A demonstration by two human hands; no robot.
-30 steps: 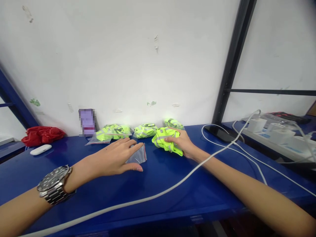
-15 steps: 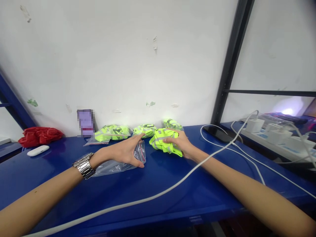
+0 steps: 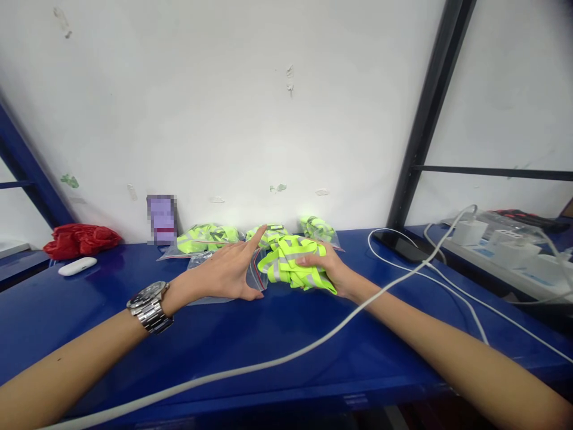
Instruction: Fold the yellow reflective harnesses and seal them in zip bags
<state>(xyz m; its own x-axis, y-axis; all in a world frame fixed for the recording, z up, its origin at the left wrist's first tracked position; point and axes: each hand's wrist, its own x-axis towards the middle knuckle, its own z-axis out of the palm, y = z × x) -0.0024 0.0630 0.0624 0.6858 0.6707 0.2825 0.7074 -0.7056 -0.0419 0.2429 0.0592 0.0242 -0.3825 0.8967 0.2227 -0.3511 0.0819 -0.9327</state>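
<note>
My right hand (image 3: 329, 264) is closed on a bundled fluorescent yellow reflective vest (image 3: 290, 258) with grey stripes, its thumb on top. To the left, my left hand (image 3: 228, 269), with a metal watch at the wrist, has thumb and fingers spread wide. A clear zip bag (image 3: 258, 272) with a red line at its mouth lies under and behind this hand. The vest's left edge is at the bag's mouth; I cannot tell whether any of it is inside. Along the wall lie three bagged yellow bundles: one at the left (image 3: 206, 237), one behind the vest (image 3: 264, 234), one at the right (image 3: 317, 228).
A white cable (image 3: 286, 356) crosses in front of my hands over the blue table (image 3: 215, 370). On the left are a red plastic bag (image 3: 83, 240), a white case (image 3: 77, 266) and a phone (image 3: 162, 220). A dark phone (image 3: 400, 246) and power strip (image 3: 505, 254) are right.
My right hand has brought the vest left, up to the bag's mouth. My left hand remains spread there. The whole view has shifted slightly.
</note>
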